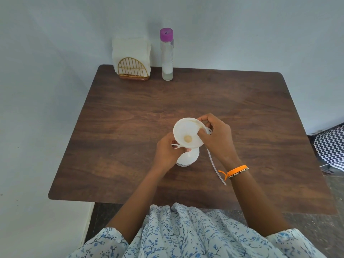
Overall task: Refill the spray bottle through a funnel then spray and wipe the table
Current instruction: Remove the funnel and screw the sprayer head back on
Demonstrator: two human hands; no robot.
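Pale walls meet behind a dark wooden surface [242,112], where a gold wire holder with white napkins [132,58] stands at the far edge just beside a tall clear bottle with a purple cap [167,54]. Near the middle, a white funnel [188,133] sits over the neck of the white spray bottle [188,158]. The left hand [167,153] grips the bottle's neck below the funnel, while the right hand [217,138] pinches the funnel's rim and also holds the sprayer's thin dip tube [216,167], which trails toward the wrist

pale blue walls [55,53], speckled grey floor [307,224]
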